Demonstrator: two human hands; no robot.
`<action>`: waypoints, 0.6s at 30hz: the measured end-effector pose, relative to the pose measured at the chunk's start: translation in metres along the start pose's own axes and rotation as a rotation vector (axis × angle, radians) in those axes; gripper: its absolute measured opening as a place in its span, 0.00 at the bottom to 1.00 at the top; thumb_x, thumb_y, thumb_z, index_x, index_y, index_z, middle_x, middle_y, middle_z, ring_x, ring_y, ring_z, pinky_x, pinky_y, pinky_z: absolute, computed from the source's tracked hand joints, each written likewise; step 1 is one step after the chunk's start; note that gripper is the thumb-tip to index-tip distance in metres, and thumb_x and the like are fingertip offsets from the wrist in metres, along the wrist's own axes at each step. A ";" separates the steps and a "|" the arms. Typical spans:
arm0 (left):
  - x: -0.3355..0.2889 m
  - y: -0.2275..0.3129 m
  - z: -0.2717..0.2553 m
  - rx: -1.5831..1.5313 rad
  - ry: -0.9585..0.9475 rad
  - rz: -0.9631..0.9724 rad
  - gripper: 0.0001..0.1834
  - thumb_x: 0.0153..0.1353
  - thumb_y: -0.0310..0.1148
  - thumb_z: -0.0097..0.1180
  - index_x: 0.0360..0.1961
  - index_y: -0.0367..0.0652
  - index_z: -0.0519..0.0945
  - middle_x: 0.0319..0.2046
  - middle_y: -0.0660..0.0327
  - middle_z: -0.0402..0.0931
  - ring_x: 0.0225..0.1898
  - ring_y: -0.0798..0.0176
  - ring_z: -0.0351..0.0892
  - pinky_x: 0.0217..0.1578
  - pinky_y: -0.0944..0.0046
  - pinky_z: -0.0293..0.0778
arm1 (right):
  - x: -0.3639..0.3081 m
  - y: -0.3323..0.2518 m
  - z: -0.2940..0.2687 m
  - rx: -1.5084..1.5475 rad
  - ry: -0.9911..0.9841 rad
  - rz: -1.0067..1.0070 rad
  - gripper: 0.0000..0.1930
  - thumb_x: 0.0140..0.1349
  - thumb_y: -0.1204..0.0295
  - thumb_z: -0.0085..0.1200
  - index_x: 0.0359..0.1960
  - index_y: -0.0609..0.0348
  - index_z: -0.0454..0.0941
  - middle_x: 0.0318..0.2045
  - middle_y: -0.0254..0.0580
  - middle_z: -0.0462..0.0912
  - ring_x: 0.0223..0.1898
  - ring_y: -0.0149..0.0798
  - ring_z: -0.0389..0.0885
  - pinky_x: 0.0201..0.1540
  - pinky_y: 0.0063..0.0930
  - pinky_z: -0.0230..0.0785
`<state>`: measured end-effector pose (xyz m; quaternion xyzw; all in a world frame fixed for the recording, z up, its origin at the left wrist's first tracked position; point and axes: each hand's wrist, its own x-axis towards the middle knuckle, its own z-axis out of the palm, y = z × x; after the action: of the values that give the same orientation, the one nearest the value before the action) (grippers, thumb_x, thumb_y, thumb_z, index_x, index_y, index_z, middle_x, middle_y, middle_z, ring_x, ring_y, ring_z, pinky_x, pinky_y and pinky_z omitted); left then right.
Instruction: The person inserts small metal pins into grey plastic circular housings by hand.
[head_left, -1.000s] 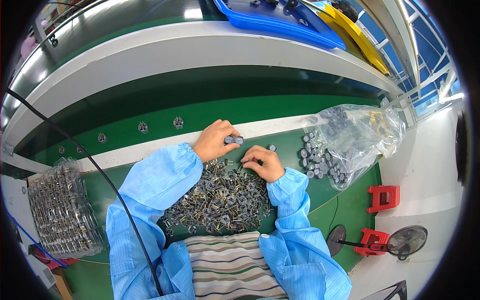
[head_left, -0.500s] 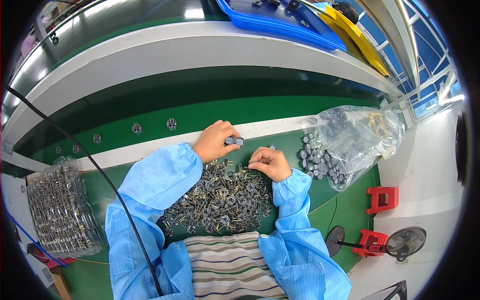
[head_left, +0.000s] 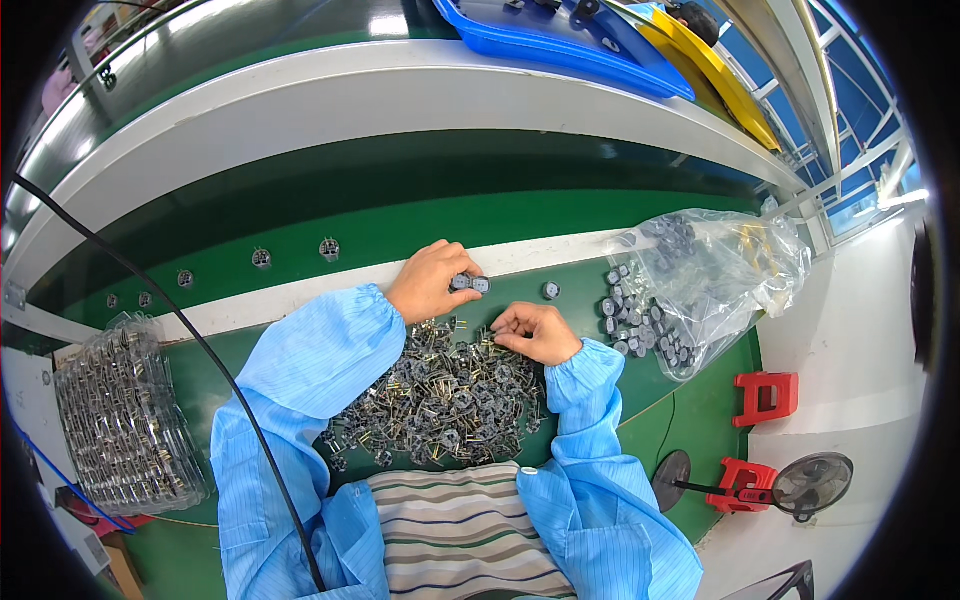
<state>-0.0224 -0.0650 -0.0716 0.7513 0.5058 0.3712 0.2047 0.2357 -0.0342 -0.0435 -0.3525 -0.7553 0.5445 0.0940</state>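
My left hand [head_left: 432, 281] is closed around round grey plastic caps [head_left: 470, 285]; two of them show side by side at the fingertips. Just to its right, my right hand [head_left: 538, 333] has thumb and forefinger pinched together at the upper right edge of a heap of small dark pronged parts [head_left: 450, 395]. Whatever lies between those fingertips is too small to make out. A single loose grey cap [head_left: 551, 290] lies on the green table just beyond my right hand. More grey caps [head_left: 625, 310] spill from a clear plastic bag [head_left: 730, 275] at the right.
Stacked clear trays [head_left: 128, 415] of parts stand at the left. Beyond a white rail [head_left: 520, 261], several small parts [head_left: 330, 249] sit in a row on a green belt. A black cable [head_left: 200, 335] crosses the left side. Red stools [head_left: 765, 399] and a fan [head_left: 812, 485] are at the right.
My right hand has shifted slightly left and nearer to me, uncovering the loose cap. The row of parts on the belt has moved left. My left hand stays in place.
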 end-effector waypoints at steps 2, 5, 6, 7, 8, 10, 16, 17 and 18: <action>-0.002 -0.001 -0.002 -0.005 0.000 -0.009 0.16 0.54 0.39 0.73 0.42 0.47 0.85 0.38 0.62 0.77 0.45 0.54 0.75 0.49 0.54 0.72 | -0.004 -0.008 -0.003 0.022 0.020 -0.129 0.09 0.60 0.82 0.67 0.42 0.65 0.83 0.36 0.35 0.83 0.34 0.25 0.78 0.35 0.20 0.69; 0.000 0.001 -0.002 -0.001 -0.010 -0.014 0.15 0.54 0.39 0.73 0.41 0.48 0.85 0.39 0.62 0.77 0.46 0.54 0.75 0.50 0.54 0.72 | -0.002 -0.011 -0.004 0.055 0.149 -0.323 0.07 0.59 0.82 0.66 0.39 0.64 0.84 0.33 0.35 0.81 0.31 0.24 0.77 0.33 0.20 0.69; 0.000 0.002 -0.002 -0.002 -0.012 -0.012 0.15 0.54 0.39 0.73 0.41 0.48 0.85 0.39 0.62 0.77 0.46 0.54 0.75 0.50 0.54 0.72 | 0.000 -0.011 -0.003 0.074 0.257 -0.392 0.06 0.59 0.81 0.66 0.38 0.64 0.85 0.31 0.35 0.80 0.29 0.24 0.76 0.32 0.20 0.69; 0.000 0.002 -0.002 0.003 -0.012 -0.010 0.15 0.54 0.39 0.73 0.41 0.48 0.86 0.39 0.62 0.77 0.46 0.54 0.76 0.50 0.54 0.72 | 0.002 -0.009 -0.003 -0.083 0.378 -0.298 0.06 0.60 0.80 0.65 0.39 0.62 0.85 0.31 0.33 0.80 0.29 0.24 0.76 0.32 0.20 0.69; 0.000 0.002 -0.002 0.009 -0.013 -0.008 0.15 0.54 0.40 0.73 0.41 0.48 0.86 0.39 0.62 0.78 0.46 0.55 0.76 0.50 0.54 0.72 | 0.004 -0.006 -0.001 -0.084 0.381 -0.296 0.06 0.60 0.80 0.65 0.39 0.62 0.85 0.31 0.33 0.80 0.29 0.24 0.76 0.32 0.20 0.69; 0.001 0.004 -0.002 0.014 -0.021 0.003 0.15 0.54 0.40 0.73 0.41 0.48 0.86 0.39 0.63 0.78 0.46 0.55 0.76 0.50 0.54 0.72 | 0.008 0.008 0.002 0.095 0.521 -0.093 0.06 0.59 0.80 0.65 0.39 0.61 0.86 0.31 0.32 0.80 0.29 0.24 0.77 0.32 0.21 0.70; -0.003 0.004 -0.002 0.020 -0.038 0.020 0.15 0.55 0.41 0.72 0.41 0.49 0.86 0.39 0.64 0.78 0.47 0.57 0.76 0.51 0.54 0.69 | 0.009 0.004 0.004 -0.347 0.513 -0.016 0.08 0.57 0.79 0.66 0.40 0.62 0.85 0.29 0.39 0.80 0.26 0.31 0.78 0.31 0.26 0.72; -0.002 0.005 -0.002 0.018 -0.051 0.025 0.15 0.55 0.41 0.72 0.41 0.49 0.85 0.39 0.65 0.78 0.47 0.57 0.76 0.52 0.55 0.68 | 0.007 0.005 0.000 -0.403 0.507 -0.023 0.07 0.58 0.78 0.66 0.38 0.62 0.84 0.29 0.41 0.80 0.26 0.33 0.78 0.31 0.28 0.72; -0.003 0.005 -0.002 0.017 -0.050 0.025 0.15 0.55 0.41 0.72 0.41 0.49 0.85 0.39 0.65 0.78 0.47 0.57 0.76 0.52 0.55 0.68 | 0.005 0.003 -0.003 -0.403 0.506 -0.024 0.07 0.58 0.78 0.66 0.38 0.62 0.84 0.29 0.41 0.80 0.26 0.33 0.78 0.31 0.28 0.72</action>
<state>-0.0208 -0.0698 -0.0678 0.7682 0.4945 0.3505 0.2060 0.2347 -0.0279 -0.0466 -0.4793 -0.8048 0.2779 0.2132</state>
